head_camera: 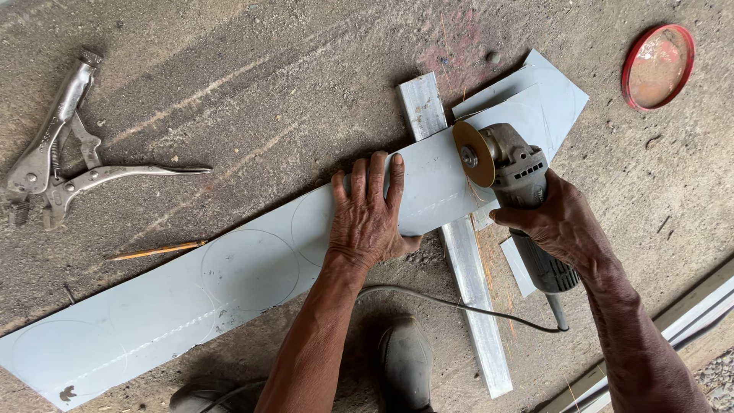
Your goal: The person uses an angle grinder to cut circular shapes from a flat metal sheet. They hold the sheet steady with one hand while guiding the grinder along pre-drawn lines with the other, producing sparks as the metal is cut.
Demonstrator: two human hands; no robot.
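The left hand [368,218] lay flat, fingers spread, pressing down a long grey metal sheet [229,283] marked with drawn circles; just right of it the right hand [562,222] gripped a grey angle grinder [520,180], its disc [474,154] meeting the sheet's edge above a metal bar [470,291]; locking pliers [57,153] and a pencil [157,250] lay well left of the left hand; a round red lid [658,66] lay beyond the right.

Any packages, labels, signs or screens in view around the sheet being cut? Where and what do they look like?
None in view: no package, sign or screen.
Nearest to one: red round lid, lying flat on the concrete, upper right, apart from the grinder; dusty pale inside, nothing legible.
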